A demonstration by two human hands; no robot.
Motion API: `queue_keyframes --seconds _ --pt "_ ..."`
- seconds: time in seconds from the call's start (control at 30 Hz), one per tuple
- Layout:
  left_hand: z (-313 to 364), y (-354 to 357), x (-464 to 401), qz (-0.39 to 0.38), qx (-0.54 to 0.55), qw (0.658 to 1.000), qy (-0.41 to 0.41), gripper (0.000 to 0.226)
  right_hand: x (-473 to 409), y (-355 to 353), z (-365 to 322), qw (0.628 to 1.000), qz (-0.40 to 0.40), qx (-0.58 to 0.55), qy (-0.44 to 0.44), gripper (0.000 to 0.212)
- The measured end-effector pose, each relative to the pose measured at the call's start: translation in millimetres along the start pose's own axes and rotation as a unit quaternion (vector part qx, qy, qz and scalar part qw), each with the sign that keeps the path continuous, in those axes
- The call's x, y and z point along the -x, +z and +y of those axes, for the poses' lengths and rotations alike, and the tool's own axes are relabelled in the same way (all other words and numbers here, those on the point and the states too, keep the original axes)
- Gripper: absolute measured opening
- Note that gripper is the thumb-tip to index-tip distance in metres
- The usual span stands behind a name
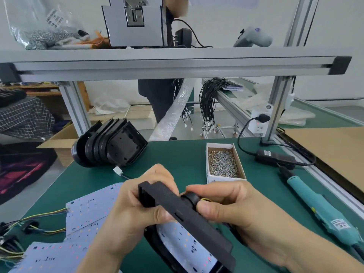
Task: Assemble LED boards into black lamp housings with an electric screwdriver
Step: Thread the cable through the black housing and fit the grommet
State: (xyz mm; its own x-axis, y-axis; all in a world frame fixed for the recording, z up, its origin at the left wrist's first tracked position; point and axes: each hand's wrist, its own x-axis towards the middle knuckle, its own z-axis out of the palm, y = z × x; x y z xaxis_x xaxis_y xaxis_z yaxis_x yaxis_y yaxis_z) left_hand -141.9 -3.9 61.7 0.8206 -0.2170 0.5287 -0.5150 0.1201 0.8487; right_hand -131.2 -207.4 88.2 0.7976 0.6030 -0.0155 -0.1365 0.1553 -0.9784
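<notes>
A flat black plastic lamp housing (189, 219) is held tilted above the green bench mat (177, 154) at lower centre of the frame. The left hand (136, 211) grasps its upper end, fingers wrapped round the rim. The right hand (226, 205) pinches the round black cable gland (190, 198) on its back. A white LED board dotted with small components (181, 243) shows beneath the housing, apparently seated in a second housing.

The housing looks rigid and light, easiest to steady by its thick outer rim. The thin board seems more fragile and is probably best held by its edges, clear of the LEDs and solder points.

More white LED boards with yellow and blue leads (88, 211) lie at lower left. A stack of black finned housings (110, 146) sits at centre left. An open cardboard box of small silver screws (223, 162) stands just right of centre. The teal electric screwdriver (323, 211) lies at lower right, untouched, near the mat's right edge and its aluminium rail.

Open mat lies between the hands and the screw box. The overhead shelf beam (177, 62) crosses the upper frame, well above the work.
</notes>
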Motion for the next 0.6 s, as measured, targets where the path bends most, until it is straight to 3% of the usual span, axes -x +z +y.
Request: queue_keyframes --seconds 0.2,0.43,0.5,0.6 --pt "9.4 5.4 1.5 -0.013 -0.1 0.994 0.034 0.028 7.1 -0.6 -1.5 0.992 -0.007 0.125 -0.01 0.025" --pt "-0.5 15.3 10.1 0.018 -0.101 0.995 -0.014 0.027 12.3 4.6 0.1 0.947 0.069 0.304 -0.072 0.02" --pt "-3.1 17.8 11.3 0.025 -0.086 0.996 -0.024 0.021 16.5 3.2 1.6 0.917 0.064 0.386 -0.081 0.043" --pt "-5.3 23.3 11.8 0.045 -0.11 0.993 -0.01 0.017 17.4 8.1 5.7 0.858 0.102 0.494 -0.096 0.045"
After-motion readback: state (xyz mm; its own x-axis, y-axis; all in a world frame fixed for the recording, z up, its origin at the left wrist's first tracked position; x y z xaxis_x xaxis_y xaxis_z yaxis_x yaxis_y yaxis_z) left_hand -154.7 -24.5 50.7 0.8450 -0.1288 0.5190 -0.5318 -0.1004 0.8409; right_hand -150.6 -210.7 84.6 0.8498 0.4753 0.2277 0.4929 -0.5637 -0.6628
